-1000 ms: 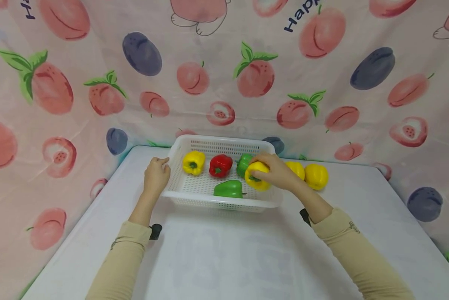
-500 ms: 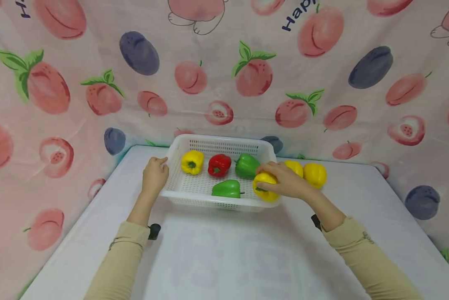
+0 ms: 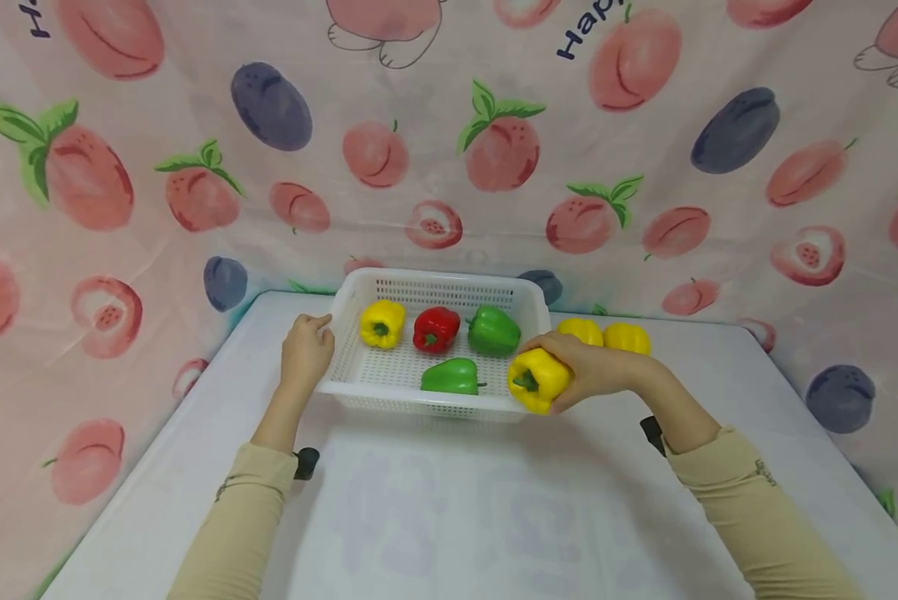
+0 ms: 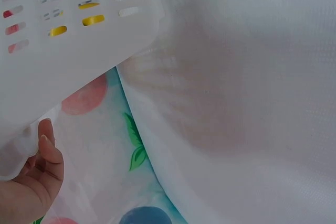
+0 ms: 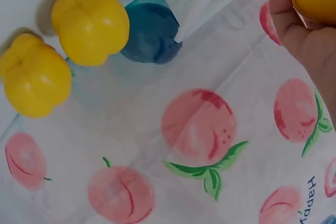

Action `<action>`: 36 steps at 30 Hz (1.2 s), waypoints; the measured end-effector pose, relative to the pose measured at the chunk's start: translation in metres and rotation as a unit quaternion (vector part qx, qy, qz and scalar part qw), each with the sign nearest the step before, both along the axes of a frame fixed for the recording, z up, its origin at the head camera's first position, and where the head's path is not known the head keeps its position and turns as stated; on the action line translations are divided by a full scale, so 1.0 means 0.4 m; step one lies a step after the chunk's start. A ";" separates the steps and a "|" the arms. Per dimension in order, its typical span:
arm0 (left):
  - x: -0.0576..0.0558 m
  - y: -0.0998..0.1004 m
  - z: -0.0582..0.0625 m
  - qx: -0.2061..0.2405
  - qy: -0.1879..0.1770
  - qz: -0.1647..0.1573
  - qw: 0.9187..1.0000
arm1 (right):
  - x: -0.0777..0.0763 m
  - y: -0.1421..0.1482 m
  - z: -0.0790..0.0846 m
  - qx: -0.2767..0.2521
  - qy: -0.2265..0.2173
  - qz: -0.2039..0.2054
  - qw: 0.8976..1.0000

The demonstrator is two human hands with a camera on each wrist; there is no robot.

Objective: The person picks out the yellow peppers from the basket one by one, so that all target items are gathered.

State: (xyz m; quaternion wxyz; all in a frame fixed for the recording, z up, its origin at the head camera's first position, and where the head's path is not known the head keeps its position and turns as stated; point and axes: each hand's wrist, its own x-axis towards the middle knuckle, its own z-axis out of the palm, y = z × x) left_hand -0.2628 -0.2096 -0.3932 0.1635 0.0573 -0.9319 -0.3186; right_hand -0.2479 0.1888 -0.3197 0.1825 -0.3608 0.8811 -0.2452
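Note:
My right hand [image 3: 595, 367] grips a yellow bell pepper [image 3: 536, 379] over the front right corner of the white plastic basket [image 3: 396, 398]. The pepper's stem end faces left, and part of it shows at the edge of the right wrist view. At the basket's left side, my left hand [image 3: 306, 350] holds the rim with curled fingers [image 4: 51, 150]. Inside the basket lie another yellow bell pepper [image 3: 382, 323], a red bell pepper [image 3: 436, 330] and a green bell pepper [image 3: 494, 331] in a row. A second green pepper [image 3: 451, 377] lies by the front wall.
Two yellow bell peppers [image 5: 90, 23] sit on the white tabletop [image 3: 449, 500] right of the basket, partly hidden by my right hand in the head view. A fruit-print cloth [image 3: 449, 125] hangs close behind the basket.
My right hand has moved right and toward me with the yellow pepper, from inside the basket to its front right corner. The back green pepper is now uncovered. My left hand stays at the rim.

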 end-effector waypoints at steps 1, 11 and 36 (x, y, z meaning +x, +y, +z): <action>0.000 0.000 -0.001 0.001 -0.001 0.000 1.000 | 0.000 0.003 -0.002 -0.001 0.005 -0.001 1.000; 0.001 -0.004 -0.004 0.001 -0.003 -0.003 1.000 | 0.011 0.015 -0.028 -0.064 0.071 -0.129 0.987; 0.005 -0.001 -0.005 0.025 -0.007 -0.008 1.000 | 0.047 0.070 -0.061 -0.115 0.246 -0.231 0.934</action>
